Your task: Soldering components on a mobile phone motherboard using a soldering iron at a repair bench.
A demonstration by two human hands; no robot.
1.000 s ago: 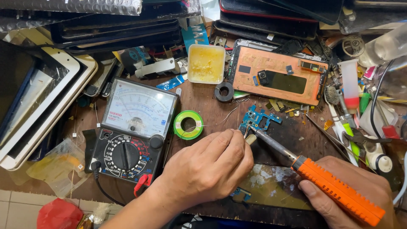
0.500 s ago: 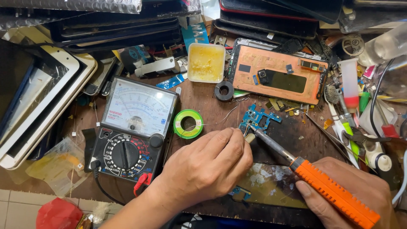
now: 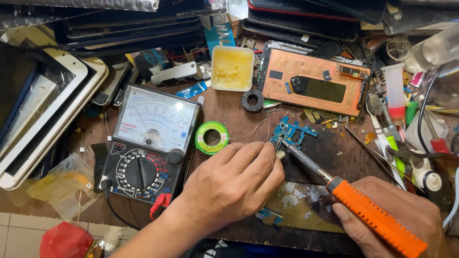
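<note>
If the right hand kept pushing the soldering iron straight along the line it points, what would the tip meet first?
The right hand aims the orange-handled soldering iron up and left. Its tip already looks to be at the small blue circuit board, beside the left hand's fingertips, so the board would likely come first; depth is hard to judge.

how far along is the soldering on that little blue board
Done: the phone lies opened, copper back up, and the small blue circuit board is out on the bench. In hand: the right hand holds the orange soldering iron, tip on the board's edge, while the left hand steadies it. Left: the board is not yet back in the phone.
</note>
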